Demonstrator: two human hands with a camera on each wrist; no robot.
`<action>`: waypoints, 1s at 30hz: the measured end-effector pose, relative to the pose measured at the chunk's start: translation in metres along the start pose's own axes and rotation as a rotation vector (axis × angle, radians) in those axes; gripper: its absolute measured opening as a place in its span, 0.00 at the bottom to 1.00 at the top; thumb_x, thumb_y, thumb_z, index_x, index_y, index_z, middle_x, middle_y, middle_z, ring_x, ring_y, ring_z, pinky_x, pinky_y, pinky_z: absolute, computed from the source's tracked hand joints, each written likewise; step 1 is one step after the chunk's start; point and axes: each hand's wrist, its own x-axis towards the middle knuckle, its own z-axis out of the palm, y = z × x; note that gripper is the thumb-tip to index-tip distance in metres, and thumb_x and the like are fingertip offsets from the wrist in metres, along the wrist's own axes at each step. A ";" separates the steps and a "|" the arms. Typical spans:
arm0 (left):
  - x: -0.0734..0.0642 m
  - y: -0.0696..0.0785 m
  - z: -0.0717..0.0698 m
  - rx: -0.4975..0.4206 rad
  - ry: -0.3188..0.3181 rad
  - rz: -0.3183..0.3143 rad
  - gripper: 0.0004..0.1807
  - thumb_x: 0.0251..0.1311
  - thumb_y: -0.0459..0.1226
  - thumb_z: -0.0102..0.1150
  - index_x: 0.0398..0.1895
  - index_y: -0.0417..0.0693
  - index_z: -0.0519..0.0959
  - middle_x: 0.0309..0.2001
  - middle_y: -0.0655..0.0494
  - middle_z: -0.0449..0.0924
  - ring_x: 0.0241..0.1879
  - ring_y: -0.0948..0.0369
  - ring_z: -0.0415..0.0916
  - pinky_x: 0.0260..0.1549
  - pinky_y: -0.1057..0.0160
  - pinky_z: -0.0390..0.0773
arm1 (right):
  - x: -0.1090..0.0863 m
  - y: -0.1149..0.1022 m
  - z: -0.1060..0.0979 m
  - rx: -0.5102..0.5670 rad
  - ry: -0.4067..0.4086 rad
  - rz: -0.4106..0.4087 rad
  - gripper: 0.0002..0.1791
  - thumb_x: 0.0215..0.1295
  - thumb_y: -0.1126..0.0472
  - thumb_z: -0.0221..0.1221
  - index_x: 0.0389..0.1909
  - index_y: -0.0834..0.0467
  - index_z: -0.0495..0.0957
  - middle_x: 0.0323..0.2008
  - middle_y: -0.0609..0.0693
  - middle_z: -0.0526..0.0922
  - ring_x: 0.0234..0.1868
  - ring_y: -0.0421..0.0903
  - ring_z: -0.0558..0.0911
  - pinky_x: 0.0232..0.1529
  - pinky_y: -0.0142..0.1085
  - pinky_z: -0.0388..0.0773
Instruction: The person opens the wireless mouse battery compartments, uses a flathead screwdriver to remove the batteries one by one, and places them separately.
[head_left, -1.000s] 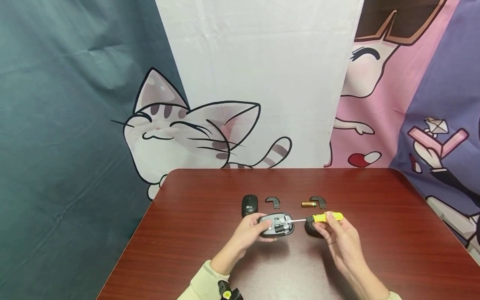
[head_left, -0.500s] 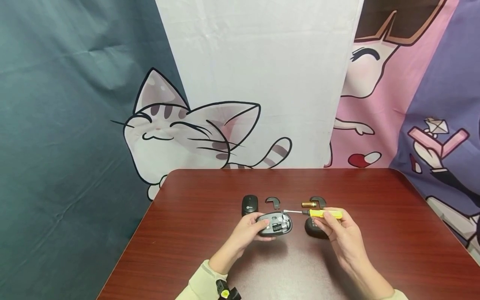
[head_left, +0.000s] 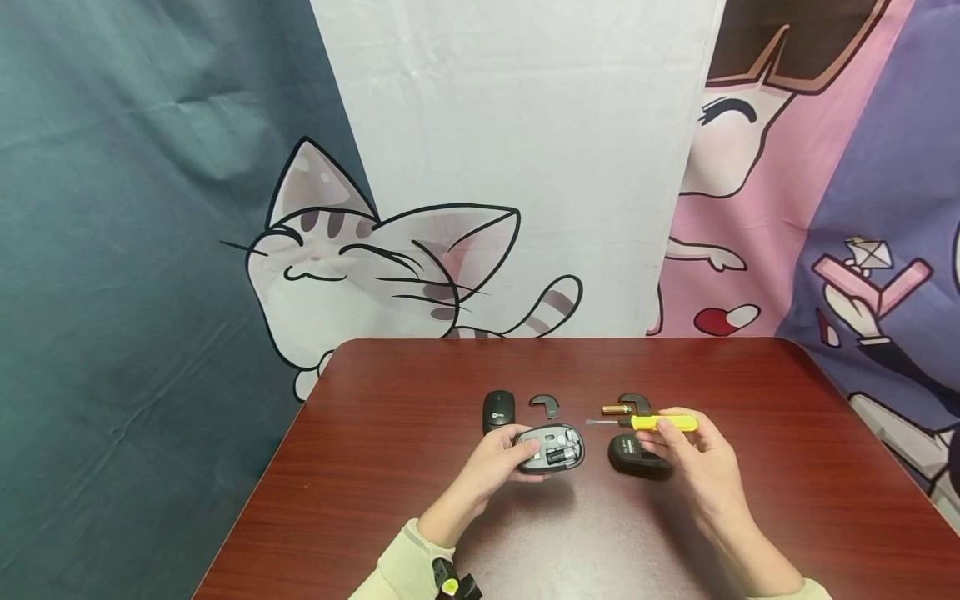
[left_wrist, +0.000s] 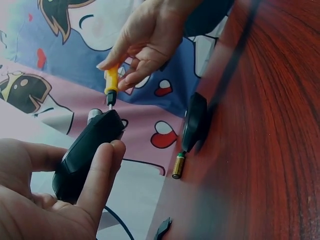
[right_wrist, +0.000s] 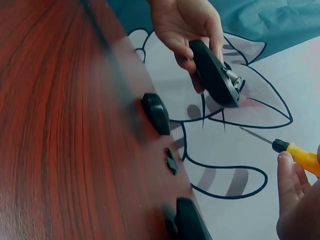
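Observation:
My left hand grips a black computer mouse above the table, its grey underside up and the battery compartment open. A silvery, battery-like cylinder sticks up out of that underside in the right wrist view. Between thumb and fingers, my right hand holds a screwdriver by its yellow handle. The screwdriver's thin metal shaft points left at the mouse, its tip a short way off the mouse's right end. Below the right hand a second black mouse lies on the table, partly covered by the fingers.
Behind the held mouse stands another black mouse. Near it lies a curved black battery cover. A loose battery lies beside a second cover. Printed cloth hangs behind the reddish-brown table.
The screwdriver tip was at the battery compartment a second ago. My right hand has drawn it up and to the right, away from the mouse. The held mouse shifted slightly left.

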 end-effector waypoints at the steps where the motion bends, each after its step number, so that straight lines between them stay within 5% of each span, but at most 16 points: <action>1: 0.000 0.000 0.000 0.000 0.001 -0.002 0.20 0.72 0.34 0.54 0.57 0.24 0.71 0.46 0.37 0.84 0.40 0.49 0.87 0.41 0.55 0.90 | 0.000 -0.001 -0.001 -0.011 0.002 0.008 0.14 0.72 0.72 0.57 0.53 0.75 0.70 0.40 0.52 0.87 0.38 0.47 0.90 0.45 0.42 0.87; 12: -0.002 -0.001 0.000 0.023 -0.003 -0.007 0.20 0.71 0.34 0.56 0.58 0.25 0.72 0.47 0.38 0.84 0.40 0.56 0.86 0.42 0.56 0.90 | 0.004 -0.007 -0.006 -0.112 0.005 0.122 0.09 0.68 0.71 0.62 0.40 0.66 0.70 0.39 0.50 0.90 0.38 0.44 0.90 0.46 0.37 0.87; 16: -0.004 -0.001 0.000 0.029 -0.009 -0.001 0.20 0.70 0.34 0.57 0.57 0.25 0.73 0.47 0.38 0.85 0.40 0.57 0.86 0.42 0.56 0.90 | 0.006 -0.009 -0.008 -0.397 0.060 0.154 0.13 0.69 0.63 0.65 0.43 0.67 0.73 0.34 0.41 0.88 0.34 0.34 0.85 0.40 0.23 0.83; 19: -0.004 -0.002 0.000 0.034 -0.006 0.000 0.20 0.70 0.34 0.57 0.57 0.26 0.73 0.46 0.39 0.85 0.39 0.57 0.86 0.41 0.57 0.90 | 0.009 -0.010 -0.015 -0.699 0.079 0.154 0.20 0.70 0.53 0.64 0.53 0.63 0.79 0.37 0.42 0.88 0.35 0.29 0.79 0.34 0.26 0.74; 22: -0.004 -0.002 -0.001 0.033 -0.003 0.001 0.20 0.69 0.34 0.58 0.57 0.26 0.73 0.46 0.39 0.85 0.39 0.58 0.86 0.41 0.57 0.90 | 0.012 -0.011 -0.024 -0.900 0.053 0.149 0.24 0.74 0.47 0.58 0.61 0.57 0.79 0.43 0.49 0.89 0.39 0.26 0.78 0.40 0.30 0.74; 26: -0.004 -0.003 -0.001 0.029 -0.007 0.004 0.20 0.69 0.34 0.58 0.57 0.26 0.73 0.46 0.39 0.85 0.39 0.58 0.86 0.41 0.56 0.90 | 0.015 -0.012 -0.035 -1.044 -0.001 0.137 0.26 0.78 0.48 0.52 0.67 0.59 0.74 0.42 0.54 0.90 0.49 0.44 0.85 0.45 0.39 0.74; 30: -0.004 -0.004 -0.001 0.024 0.000 0.001 0.20 0.69 0.34 0.58 0.57 0.26 0.74 0.46 0.39 0.85 0.38 0.58 0.86 0.41 0.56 0.90 | 0.018 -0.011 -0.045 -1.145 -0.037 0.082 0.24 0.80 0.54 0.51 0.67 0.64 0.71 0.41 0.56 0.90 0.58 0.64 0.80 0.43 0.50 0.77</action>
